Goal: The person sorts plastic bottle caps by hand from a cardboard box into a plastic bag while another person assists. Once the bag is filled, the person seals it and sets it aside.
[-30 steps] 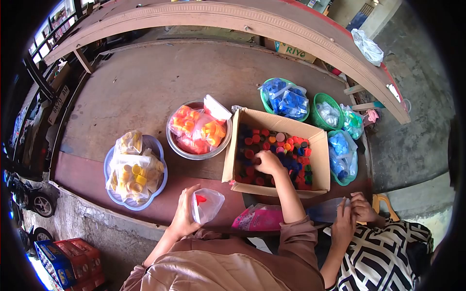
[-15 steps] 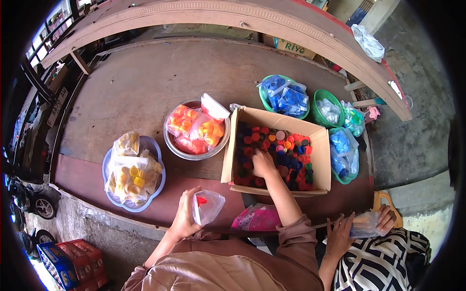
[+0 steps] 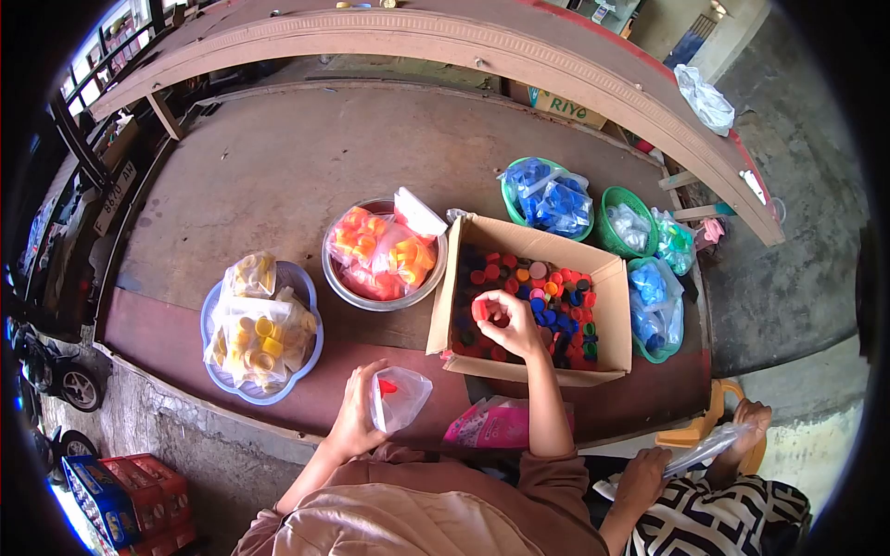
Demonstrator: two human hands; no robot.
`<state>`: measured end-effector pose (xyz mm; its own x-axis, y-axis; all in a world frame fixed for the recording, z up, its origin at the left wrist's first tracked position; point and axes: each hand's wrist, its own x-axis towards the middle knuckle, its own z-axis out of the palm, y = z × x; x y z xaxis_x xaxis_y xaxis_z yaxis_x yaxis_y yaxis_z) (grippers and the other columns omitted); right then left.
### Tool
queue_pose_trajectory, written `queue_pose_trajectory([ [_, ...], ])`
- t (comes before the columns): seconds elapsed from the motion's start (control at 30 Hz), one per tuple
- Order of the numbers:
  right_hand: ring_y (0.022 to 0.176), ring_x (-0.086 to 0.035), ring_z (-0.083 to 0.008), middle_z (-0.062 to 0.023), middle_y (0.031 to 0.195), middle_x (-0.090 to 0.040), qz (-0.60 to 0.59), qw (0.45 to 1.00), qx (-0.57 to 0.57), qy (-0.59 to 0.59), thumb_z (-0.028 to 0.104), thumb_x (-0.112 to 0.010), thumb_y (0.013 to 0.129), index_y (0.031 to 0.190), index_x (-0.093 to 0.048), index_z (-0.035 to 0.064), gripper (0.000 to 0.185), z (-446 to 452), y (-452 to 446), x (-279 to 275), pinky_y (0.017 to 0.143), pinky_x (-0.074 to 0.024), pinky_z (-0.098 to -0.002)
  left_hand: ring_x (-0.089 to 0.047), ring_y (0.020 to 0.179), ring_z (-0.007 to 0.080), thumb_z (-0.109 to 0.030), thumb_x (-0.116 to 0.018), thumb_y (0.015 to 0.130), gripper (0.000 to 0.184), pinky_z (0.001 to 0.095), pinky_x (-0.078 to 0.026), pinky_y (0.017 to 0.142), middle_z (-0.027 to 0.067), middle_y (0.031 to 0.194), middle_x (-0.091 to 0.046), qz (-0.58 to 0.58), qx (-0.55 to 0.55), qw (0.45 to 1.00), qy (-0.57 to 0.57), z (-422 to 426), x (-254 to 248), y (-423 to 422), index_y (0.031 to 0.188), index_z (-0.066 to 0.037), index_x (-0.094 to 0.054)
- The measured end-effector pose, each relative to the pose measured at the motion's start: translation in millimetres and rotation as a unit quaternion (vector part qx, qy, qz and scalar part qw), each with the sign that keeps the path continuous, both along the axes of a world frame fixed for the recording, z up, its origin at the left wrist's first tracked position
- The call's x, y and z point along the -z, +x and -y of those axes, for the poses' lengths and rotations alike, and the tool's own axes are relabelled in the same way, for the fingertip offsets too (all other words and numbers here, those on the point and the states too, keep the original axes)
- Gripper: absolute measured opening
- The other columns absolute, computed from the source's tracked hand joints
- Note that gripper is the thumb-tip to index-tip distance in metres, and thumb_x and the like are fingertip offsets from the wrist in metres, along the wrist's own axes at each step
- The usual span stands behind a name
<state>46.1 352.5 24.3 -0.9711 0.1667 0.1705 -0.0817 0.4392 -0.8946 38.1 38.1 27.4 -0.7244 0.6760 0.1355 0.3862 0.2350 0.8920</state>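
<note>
My left hand [image 3: 353,412] grips a clear plastic bag [image 3: 404,404] with a red cap [image 3: 387,385] inside, near the table's front edge. Between the thumb and fingers of my right hand [image 3: 516,326] is a red bottle cap [image 3: 479,310], held above the left part of an open cardboard box [image 3: 607,296]. Loose caps in red, blue, green and other colours [image 3: 553,287] lie in the box. Left of the box, a metal bowl [image 3: 335,278] holds bags of orange and red caps [image 3: 382,250].
A blue basket [image 3: 315,357] holds bags of yellow caps. Green baskets [image 3: 603,227] with bagged blue and clear items stand right of the box. A pink packet [image 3: 491,424] lies at the front edge. At the right, a co-worker's hands [image 3: 640,477] hold a clear bag [image 3: 709,448].
My right hand has come up from among the caps with a red cap in its fingers. The co-worker's hands and bag have moved right and lower.
</note>
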Motion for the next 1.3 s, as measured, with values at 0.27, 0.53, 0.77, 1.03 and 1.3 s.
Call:
queue_pose_trajectory([
  [0.27,0.07,-0.056,-0.0039,-0.0014,0.082,-0.062,0.045,0.999,0.011,0.017,0.004,-0.069,0.069,0.099,-0.057,0.004,0.033,-1,8,-8,0.058,-0.0406,-0.0189,-0.039,0.112,0.0399,-0.01,-0.072,0.054,0.086,0.0456,-0.03,0.098,0.0204,0.124,-0.04,-0.008,0.025,1.0,-0.005,-1,-2,2,0.128,0.0,-0.031],
  [0.53,0.082,-0.064,-0.0328,-0.0176,0.083,-0.064,0.281,0.854,-0.048,0.435,0.006,-0.066,0.061,0.081,-0.065,0.0014,0.021,-27,-13,38,0.069,-0.052,-0.0407,-0.039,0.113,0.0398,-0.009,-0.072,0.053,0.087,0.046,-0.029,0.099,0.0199,0.125,-0.041,0.006,0.021,1.0,-0.003,0,-1,2,0.129,0.0,-0.031],
  [0.77,0.08,-0.062,-0.0352,-0.0194,0.081,-0.063,0.274,0.854,-0.039,0.441,0.009,-0.064,0.065,0.08,-0.063,-0.0003,0.018,-22,-15,60,0.071,-0.0506,-0.042,-0.038,0.116,0.0398,-0.009,-0.073,0.053,0.087,0.0466,-0.026,0.102,0.0194,0.127,-0.04,0.017,0.004,1.0,-0.02,2,4,2,0.129,0.0,-0.03],
  [1.03,0.086,-0.06,-0.0349,-0.0167,0.091,-0.061,0.231,0.904,0.061,0.354,0.016,-0.069,0.067,0.089,-0.058,0.0025,0.029,-25,-3,47,0.072,-0.0501,-0.0434,-0.036,0.117,0.04,-0.01,-0.072,0.055,0.086,0.0469,-0.024,0.104,0.0193,0.128,-0.039,0.037,0.012,0.999,-0.033,0,6,-4,0.129,0.0,-0.03],
  [1.3,0.08,-0.064,-0.0306,-0.0181,0.079,-0.064,0.285,0.864,-0.018,0.415,0.004,-0.06,0.065,0.076,-0.066,0.0021,0.012,-24,-13,56,0.066,-0.0517,-0.0393,-0.038,0.115,0.0403,-0.009,-0.072,0.055,0.085,0.0464,-0.026,0.102,0.0202,0.127,-0.039,0.026,0.034,0.999,-0.025,-10,4,-10,0.128,0.001,-0.03],
])
